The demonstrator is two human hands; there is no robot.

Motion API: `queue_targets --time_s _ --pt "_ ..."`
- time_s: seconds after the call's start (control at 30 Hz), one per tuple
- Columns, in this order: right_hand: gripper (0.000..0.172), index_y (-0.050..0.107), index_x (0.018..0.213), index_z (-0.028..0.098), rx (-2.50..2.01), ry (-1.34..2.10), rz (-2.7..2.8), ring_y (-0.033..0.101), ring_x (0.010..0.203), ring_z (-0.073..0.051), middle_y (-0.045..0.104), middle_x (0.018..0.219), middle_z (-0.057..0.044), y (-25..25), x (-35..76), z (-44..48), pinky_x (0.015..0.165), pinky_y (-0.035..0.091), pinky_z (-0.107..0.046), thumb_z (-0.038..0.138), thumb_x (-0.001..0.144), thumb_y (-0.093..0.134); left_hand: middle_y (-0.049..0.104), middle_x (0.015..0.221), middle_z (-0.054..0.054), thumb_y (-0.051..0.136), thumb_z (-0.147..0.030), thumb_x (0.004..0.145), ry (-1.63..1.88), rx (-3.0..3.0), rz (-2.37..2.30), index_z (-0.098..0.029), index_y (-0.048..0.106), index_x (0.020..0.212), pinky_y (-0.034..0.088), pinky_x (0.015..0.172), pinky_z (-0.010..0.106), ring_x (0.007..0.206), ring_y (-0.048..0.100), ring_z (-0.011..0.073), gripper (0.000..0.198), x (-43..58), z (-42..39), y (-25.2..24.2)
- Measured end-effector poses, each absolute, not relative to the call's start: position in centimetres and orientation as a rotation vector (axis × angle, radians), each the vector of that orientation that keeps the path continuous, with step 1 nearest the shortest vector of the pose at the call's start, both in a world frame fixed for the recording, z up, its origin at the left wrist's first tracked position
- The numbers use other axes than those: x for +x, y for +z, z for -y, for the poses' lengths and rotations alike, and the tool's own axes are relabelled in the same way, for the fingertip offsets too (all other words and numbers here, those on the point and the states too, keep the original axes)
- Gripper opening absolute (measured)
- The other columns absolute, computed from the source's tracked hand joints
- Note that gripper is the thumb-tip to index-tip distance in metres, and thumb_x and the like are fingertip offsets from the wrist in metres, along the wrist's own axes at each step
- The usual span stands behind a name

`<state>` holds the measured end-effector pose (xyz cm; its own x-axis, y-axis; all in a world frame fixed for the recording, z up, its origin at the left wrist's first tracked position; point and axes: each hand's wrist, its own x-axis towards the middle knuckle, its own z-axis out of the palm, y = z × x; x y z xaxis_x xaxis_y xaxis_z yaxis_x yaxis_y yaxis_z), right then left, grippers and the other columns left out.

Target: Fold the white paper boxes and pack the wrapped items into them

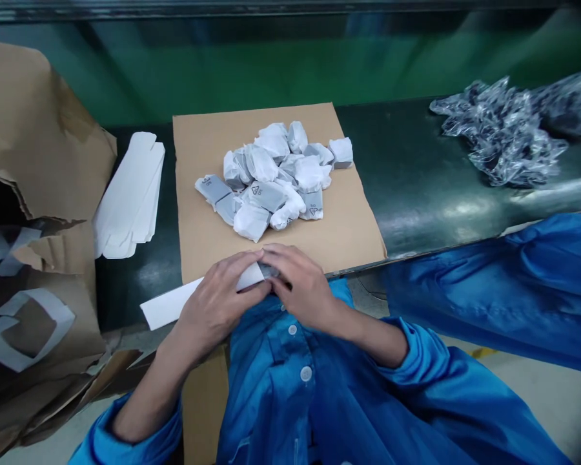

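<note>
My left hand [223,290] is closed round a flat white cardboard strip [167,305], which sticks out to the left past the cardboard sheet's front edge. At the strip's right end my right hand [301,284] pinches a small grey item [270,271], mostly covered by the fingers. The fingertips of both hands meet there. Just beyond them, a heap of small grey pieces wrapped in white paper [261,194] lies on a brown cardboard sheet [208,248]. Some pieces show printed recycling marks.
A stack of white cardboard strips [128,194] lies left of the sheet. A large torn brown carton [72,290] stands at the far left. Crumpled clear plastic bags [508,135] lie at the right on the dark green table [397,187]. A co-worker's blue sleeve [494,284] is at right.
</note>
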<state>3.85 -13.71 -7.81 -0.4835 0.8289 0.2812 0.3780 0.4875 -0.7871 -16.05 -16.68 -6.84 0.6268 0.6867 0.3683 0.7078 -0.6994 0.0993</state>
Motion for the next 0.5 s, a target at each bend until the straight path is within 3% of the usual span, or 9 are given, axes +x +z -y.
queue_targets --time_s 0.13,0.27,0.5 --pt "0.035 0.054 0.125 0.022 -1.107 1.264 1.518 0.065 0.110 -0.017 0.064 0.118 -0.008 -8.1 2.9 14.5 0.097 0.056 -0.036 0.015 0.092 0.050 0.048 0.133 0.018 0.061 -0.007 0.087 -0.662 -2.634 1.260 -0.019 0.054 0.121 0.056 0.094 0.042 0.126 0.053 0.0301 0.036 -15.8 17.1 -8.0" --pt "0.048 0.046 0.138 0.025 -1.064 1.270 1.462 0.058 0.124 -0.018 0.060 0.132 -0.009 -7.0 2.5 15.2 0.108 0.048 -0.039 0.017 0.091 0.054 0.048 0.131 0.021 0.066 -0.004 0.083 -0.802 -2.515 1.221 -0.014 0.051 0.122 0.055 0.098 0.045 0.127 0.053 0.0307 0.044 -15.2 17.4 -8.0" --pt "0.060 0.042 0.145 0.026 -1.066 1.117 1.745 0.062 0.118 -0.022 0.069 0.121 -0.006 -4.9 3.3 14.8 0.105 0.048 -0.043 0.018 0.088 0.059 0.047 0.134 0.019 0.066 0.000 0.080 -0.920 -2.370 1.180 -0.015 0.055 0.119 0.054 0.101 0.044 0.131 0.050 0.0298 0.043 -15.0 17.2 -6.7"
